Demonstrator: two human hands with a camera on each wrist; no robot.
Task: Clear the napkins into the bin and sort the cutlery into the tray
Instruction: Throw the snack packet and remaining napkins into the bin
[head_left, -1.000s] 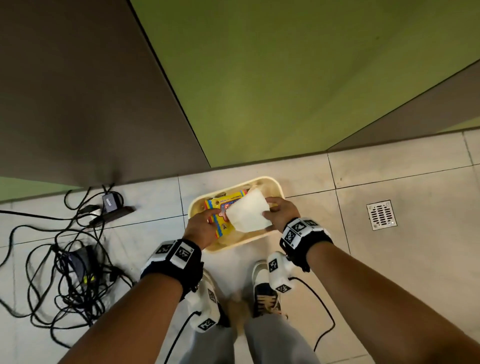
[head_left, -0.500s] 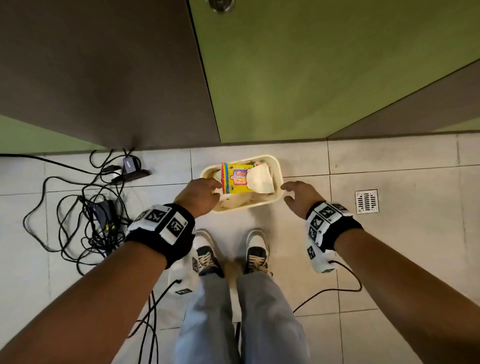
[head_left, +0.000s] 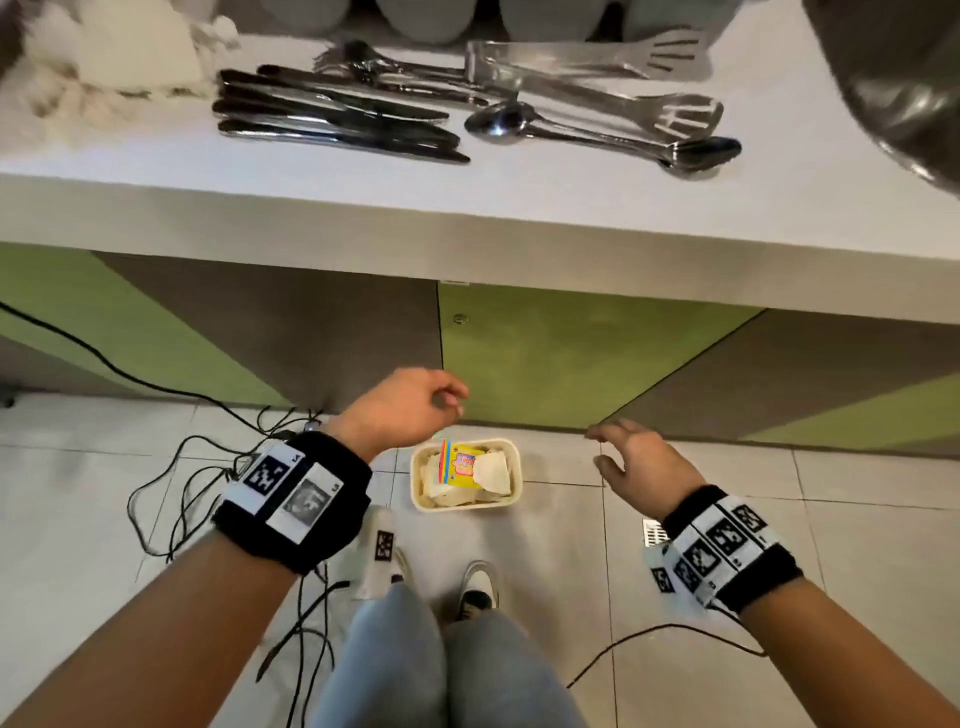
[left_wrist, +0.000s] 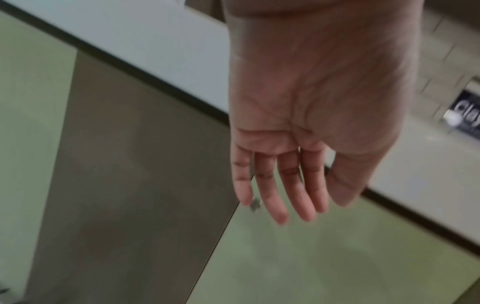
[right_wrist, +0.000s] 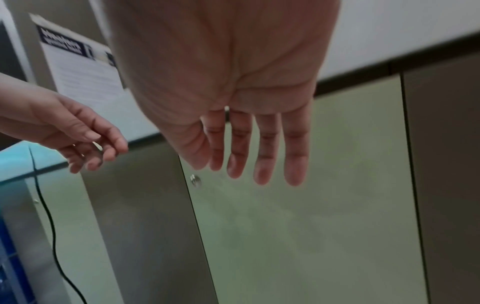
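A cream bin (head_left: 418, 501) stands on the floor below the counter and holds a white napkin (head_left: 492, 470) and a yellow packet (head_left: 459, 464). My left hand (head_left: 415, 410) hangs empty above and left of the bin, fingers loosely curled. In its wrist view the left hand (left_wrist: 298, 185) holds nothing. My right hand (head_left: 639, 467) floats empty to the bin's right with fingers straight, and the right hand (right_wrist: 246, 154) looks the same from the wrist. On the white counter (head_left: 467, 218) lie several knives (head_left: 332, 119), forks (head_left: 374, 65), spoons (head_left: 597, 132), tongs (head_left: 597, 67) and crumpled napkins (head_left: 104, 67).
A metal bowl (head_left: 893, 88) sits at the counter's right end, and grey containers (head_left: 415, 15) stand along its back. Black cables (head_left: 208, 467) sprawl over the floor on the left. A floor drain (head_left: 653, 532) lies by my right wrist. Green and brown cabinet doors (head_left: 571, 364) face me.
Both hands let go of the napkin, which now lies in the bin, and rose away from it. The view lifted, bringing the counter and cutlery into sight.
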